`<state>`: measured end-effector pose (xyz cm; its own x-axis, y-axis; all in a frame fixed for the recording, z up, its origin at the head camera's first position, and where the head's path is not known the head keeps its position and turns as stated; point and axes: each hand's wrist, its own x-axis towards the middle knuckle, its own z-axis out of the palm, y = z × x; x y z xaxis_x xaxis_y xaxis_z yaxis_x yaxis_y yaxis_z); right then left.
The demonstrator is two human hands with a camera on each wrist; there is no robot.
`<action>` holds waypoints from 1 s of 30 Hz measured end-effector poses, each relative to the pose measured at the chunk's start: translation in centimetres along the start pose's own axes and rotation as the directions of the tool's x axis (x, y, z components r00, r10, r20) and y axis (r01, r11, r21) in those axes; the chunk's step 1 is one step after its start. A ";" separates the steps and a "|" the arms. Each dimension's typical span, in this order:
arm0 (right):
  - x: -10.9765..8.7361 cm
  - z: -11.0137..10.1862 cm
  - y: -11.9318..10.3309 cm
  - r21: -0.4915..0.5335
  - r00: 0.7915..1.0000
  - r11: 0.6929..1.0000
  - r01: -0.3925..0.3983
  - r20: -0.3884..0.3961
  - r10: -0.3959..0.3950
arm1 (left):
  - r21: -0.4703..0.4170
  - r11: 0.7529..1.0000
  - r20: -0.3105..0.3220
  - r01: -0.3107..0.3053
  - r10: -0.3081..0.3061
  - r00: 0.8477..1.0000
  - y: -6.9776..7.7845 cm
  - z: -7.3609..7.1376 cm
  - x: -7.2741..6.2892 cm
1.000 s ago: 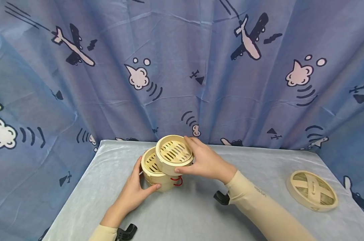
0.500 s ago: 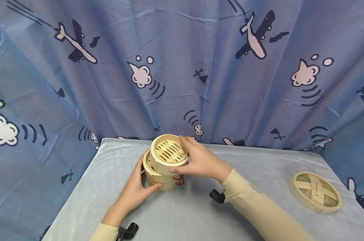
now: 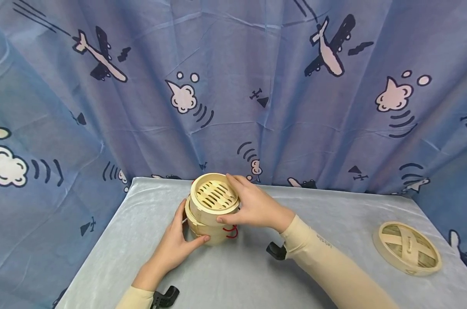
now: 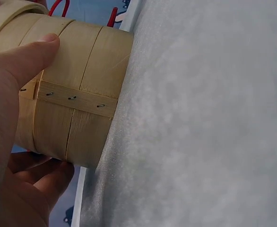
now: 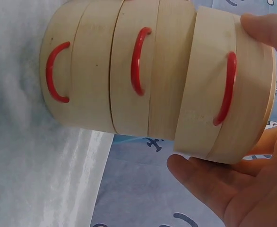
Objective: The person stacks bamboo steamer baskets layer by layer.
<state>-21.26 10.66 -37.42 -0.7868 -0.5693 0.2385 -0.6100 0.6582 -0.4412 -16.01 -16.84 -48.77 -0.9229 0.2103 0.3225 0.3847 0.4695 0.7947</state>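
A bamboo steamer basket [image 3: 215, 194] with a slatted floor sits at the top of a stack, tilted slightly and a little off-line with the tier beneath. My right hand [image 3: 256, 206] grips its right side, thumb at the front and fingers at the back. Beneath are two stacked steamer baskets [image 5: 96, 71], each with a red loop handle in the right wrist view; the upper basket [image 5: 214, 85] bears one too. My left hand [image 3: 175, 244] holds the lower baskets from the left, its thumb [image 4: 39, 52] pressing the pale wall.
A round bamboo steamer lid [image 3: 407, 249] with crossed strips lies at the right of the table. Grey-white cloth [image 3: 233, 279] covers the table, and a blue curtain [image 3: 218, 86] with printed planes hangs behind it.
The right hand has shifted left with the top basket, which now covers the tier beneath almost fully. The left hand keeps its hold. The camera view has shifted slightly.
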 end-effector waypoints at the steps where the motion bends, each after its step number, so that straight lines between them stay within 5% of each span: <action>1: 0.1 0.0 0.0 -0.002 1.000 1.000 0.002 0.002 -0.002 | -0.002 1.000 0.001 0.003 -0.003 1.000 0.0 0.0 0.0; 30: 2.0 -0.2 -0.6 -0.011 0.993 0.998 0.065 0.103 -0.063 | -0.003 1.000 -0.012 0.007 -0.008 1.000 0.0 0.1 -0.1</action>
<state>-22.48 9.29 -36.53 -0.7326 -0.6576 0.1756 -0.6608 0.6252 -0.4154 -15.87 -16.78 -48.86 -0.9259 0.1966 0.3226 0.3778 0.4687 0.7985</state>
